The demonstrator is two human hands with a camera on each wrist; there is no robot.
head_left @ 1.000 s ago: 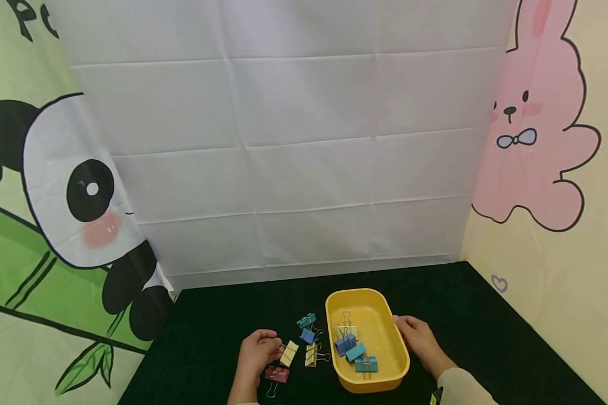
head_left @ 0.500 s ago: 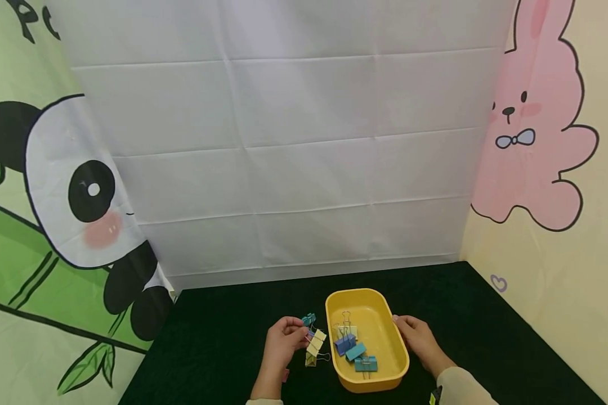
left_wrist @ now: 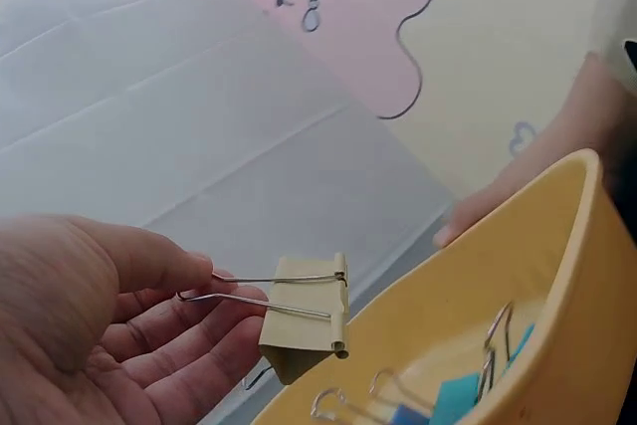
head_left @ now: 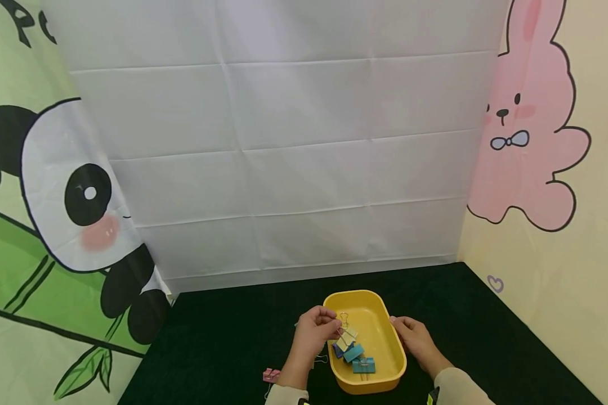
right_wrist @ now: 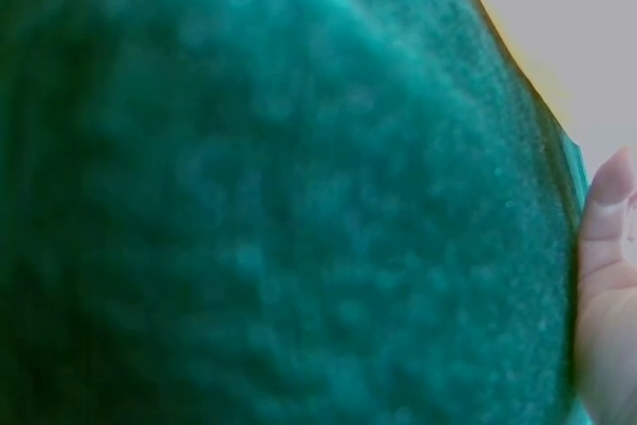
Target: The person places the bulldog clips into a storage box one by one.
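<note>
My left hand [head_left: 310, 338] pinches a pale yellow binder clip [left_wrist: 307, 301] by its wire handles, between thumb and fingers. In the head view this clip hangs over the left side of a yellow plastic tray [head_left: 370, 387]. Inside the tray lie a teal binder clip [head_left: 363, 365], another teal clip [head_left: 353, 352] and a blue clip [head_left: 337, 350], partly covered by the held clip. My right hand [head_left: 421, 344] holds the tray's right rim with its fingertips. The right wrist view shows only part of that hand [right_wrist: 607, 286] at its edge.
A pink-red binder clip [head_left: 271, 375] lies on the dark green tablecloth [head_left: 223, 337], left of my left forearm. Other clips on the cloth are mostly hidden behind the left hand. A white sheet [head_left: 304, 169] hangs behind the table, between printed side walls.
The left hand has lifted the pale yellow clip from beside the pink-red one and carried it right, past the loose clips, to over the tray. The right hand stays at the rim.
</note>
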